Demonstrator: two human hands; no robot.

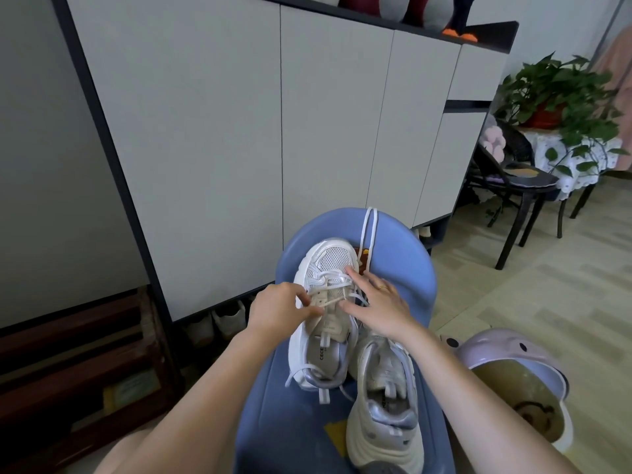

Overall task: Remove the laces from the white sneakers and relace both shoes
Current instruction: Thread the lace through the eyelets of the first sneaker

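Two sneakers lie on a stool [403, 289]: the left sneaker [323, 309] farther from the person, the right sneaker [383, 401] nearer and partly beside it. A loose lace [367, 234] runs over the stool's far edge. The left hand [280, 311] and right hand [379, 306] rest on the left sneaker's lacing. A cabinet [239, 131] stands behind, a chair [519, 179] and plant [561, 94] far right, a slipper [519, 381] right of the stool.

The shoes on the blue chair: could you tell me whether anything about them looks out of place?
Yes. The nearer shoe lies tipped on its side beside the upright one, and a loose lace hangs over the chair back.
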